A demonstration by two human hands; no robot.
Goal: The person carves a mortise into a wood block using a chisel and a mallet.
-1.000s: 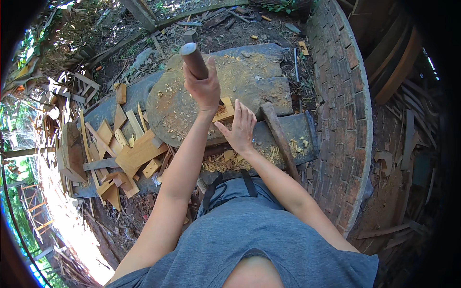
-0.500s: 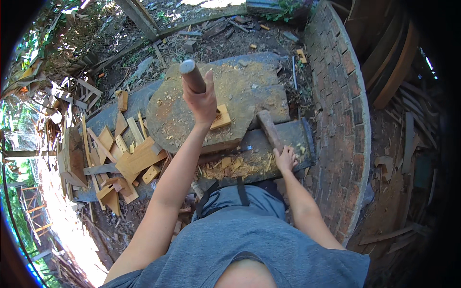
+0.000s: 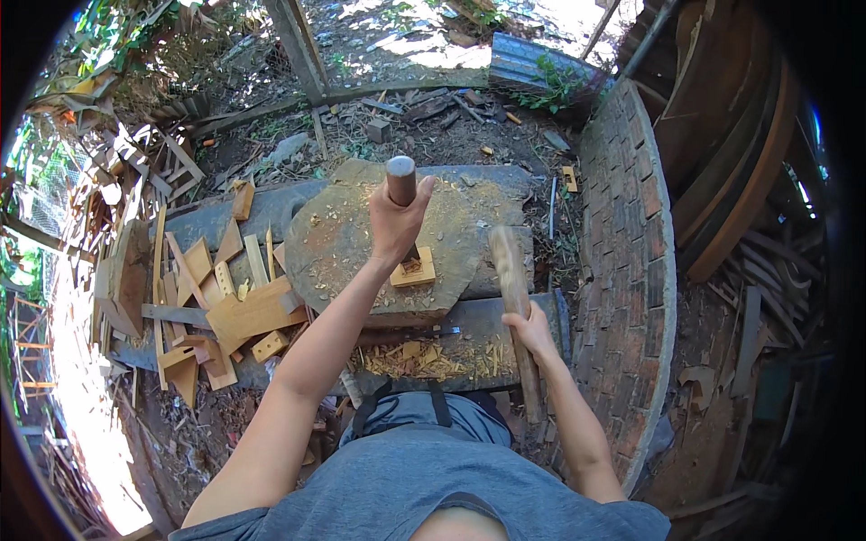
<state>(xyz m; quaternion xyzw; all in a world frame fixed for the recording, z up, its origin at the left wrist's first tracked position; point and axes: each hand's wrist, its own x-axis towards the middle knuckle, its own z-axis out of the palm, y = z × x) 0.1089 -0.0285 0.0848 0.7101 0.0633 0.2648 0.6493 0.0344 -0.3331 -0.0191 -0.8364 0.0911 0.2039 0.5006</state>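
My left hand (image 3: 395,225) is closed round the handle of a chisel (image 3: 401,187), held upright with its butt end toward me. The blade points down into a recess cut in a small pale wood block (image 3: 415,279); my hand partly hides where they meet. That block lies on a broad round wooden stump (image 3: 329,248) strewn with chips. To the right, my right hand (image 3: 532,332) grips a long wooden club-like mallet (image 3: 511,266) around its middle. Its thick far end is beside the stump, apart from the chisel.
Boards and offcuts (image 3: 253,316) are heaped left of the stump. Wood shavings (image 3: 433,359) cover the dark surface before me. A low brick wall (image 3: 627,270) runs along the right, with curved planks (image 3: 740,180) beyond it. Corrugated sheet metal (image 3: 541,68) stands at the back.
My right hand has lifted the mallet, which now stands closer to upright. The left hand still holds the chisel over the block. The whole view has shifted, showing more of the far ground.
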